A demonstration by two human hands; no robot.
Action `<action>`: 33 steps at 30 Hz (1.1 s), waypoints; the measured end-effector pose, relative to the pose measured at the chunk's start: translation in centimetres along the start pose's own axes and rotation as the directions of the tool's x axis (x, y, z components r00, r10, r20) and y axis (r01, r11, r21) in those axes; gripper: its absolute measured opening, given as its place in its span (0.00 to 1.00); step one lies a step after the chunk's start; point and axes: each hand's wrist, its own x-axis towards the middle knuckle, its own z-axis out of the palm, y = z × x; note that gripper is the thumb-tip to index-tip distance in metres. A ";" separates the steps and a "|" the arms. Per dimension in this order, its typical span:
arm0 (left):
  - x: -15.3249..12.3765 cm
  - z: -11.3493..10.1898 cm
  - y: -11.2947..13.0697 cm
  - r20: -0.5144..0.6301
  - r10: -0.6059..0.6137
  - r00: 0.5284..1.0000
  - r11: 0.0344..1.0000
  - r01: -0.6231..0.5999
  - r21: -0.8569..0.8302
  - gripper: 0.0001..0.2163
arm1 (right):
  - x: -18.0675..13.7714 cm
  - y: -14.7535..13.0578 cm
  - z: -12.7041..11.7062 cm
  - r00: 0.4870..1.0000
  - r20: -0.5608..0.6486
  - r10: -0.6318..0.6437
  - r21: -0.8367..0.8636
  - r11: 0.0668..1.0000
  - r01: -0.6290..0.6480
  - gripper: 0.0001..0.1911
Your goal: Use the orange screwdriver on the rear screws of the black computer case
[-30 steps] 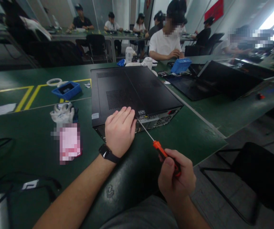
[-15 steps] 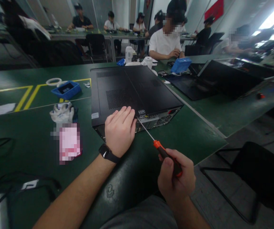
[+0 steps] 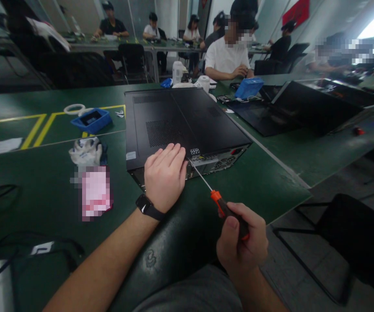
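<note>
A black desktop computer case [image 3: 160,108] lies flat on the green table, its back panel with fan grille and ports turned toward me. My left hand [image 3: 165,175] rests flat on the near edge of its top, fingers stretched out and lying side by side. In my right hand [image 3: 243,238] is a screwdriver [image 3: 217,197] with an orange and black handle, fingers wrapped round it. The long thin shaft reaches up to the case's rear edge, just beside my left fingers. Its tip is too small to make out against the metal.
Left of the case lie work gloves [image 3: 87,151], a pixelated pink item [image 3: 95,190] and a blue bin [image 3: 92,121]. Black cables [image 3: 50,238] cross the near left. Another opened case [image 3: 317,106] stands to the right, with a chair [image 3: 336,234] nearer me. A co-worker [image 3: 229,56] sits opposite.
The whole view has shifted very slightly. My left hand stays on the case, and the screwdriver in my right hand keeps nearly the same place and angle.
</note>
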 end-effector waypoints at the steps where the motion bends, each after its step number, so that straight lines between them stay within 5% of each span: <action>1: 0.0 0.0 0.0 -0.003 0.007 1.000 1.000 -0.007 0.004 0.16 | 0.1 0.0 0.0 1.000 0.006 -0.006 0.023 1.000 0.006 0.16; 20: 0.0 0.1 0.0 -0.034 0.030 0.999 0.999 -0.029 0.035 0.15 | 0.6 0.1 0.3 0.998 -0.016 -0.068 0.062 0.996 0.069 0.17; 27: 0.0 0.1 0.0 -0.022 0.030 0.999 0.999 -0.030 0.031 0.15 | -0.1 0.3 0.2 1.000 -0.009 0.018 0.016 1.000 -0.018 0.14; 33: 0.0 0.1 0.0 -0.029 0.038 0.999 0.999 -0.037 0.036 0.15 | 0.4 0.3 0.3 0.998 0.007 -0.060 0.094 0.994 0.059 0.19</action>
